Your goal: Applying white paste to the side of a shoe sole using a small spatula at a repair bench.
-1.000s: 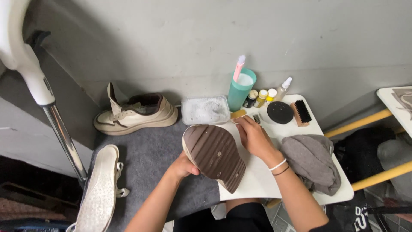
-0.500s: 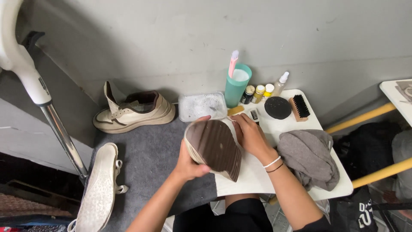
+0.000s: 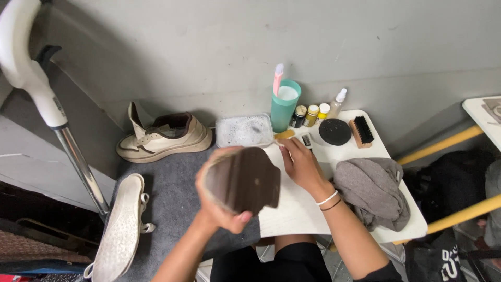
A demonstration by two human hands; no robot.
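Small white table [image 3: 308,209] against grey wall. Left hand [image 3: 219,209] clamps brown-soled shoe [image 3: 242,180], sole up, over table's left edge; right hand [image 3: 300,162] pinches yellow brush [image 3: 284,134] (by soapy tray [image 3: 244,130]). Scrubbing step; next needs brush onto sole.

Left hand [image 3: 219,206] grips brown-soled shoe [image 3: 242,180]; right hand [image 3: 301,166] holds brush [image 3: 285,134].

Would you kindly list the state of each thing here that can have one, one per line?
Left hand: gripping a shoe sole-up.
Held shoe: tilted, brown sole toward the camera, blurred.
Right hand: on the white table, holding a small brush.
Tub: open, full of suds.
Green cup: upright, toothbrush standing in it.
Beige shoe: upright on the mat.
Other shoe: sole up.
Grey cloth: crumpled.
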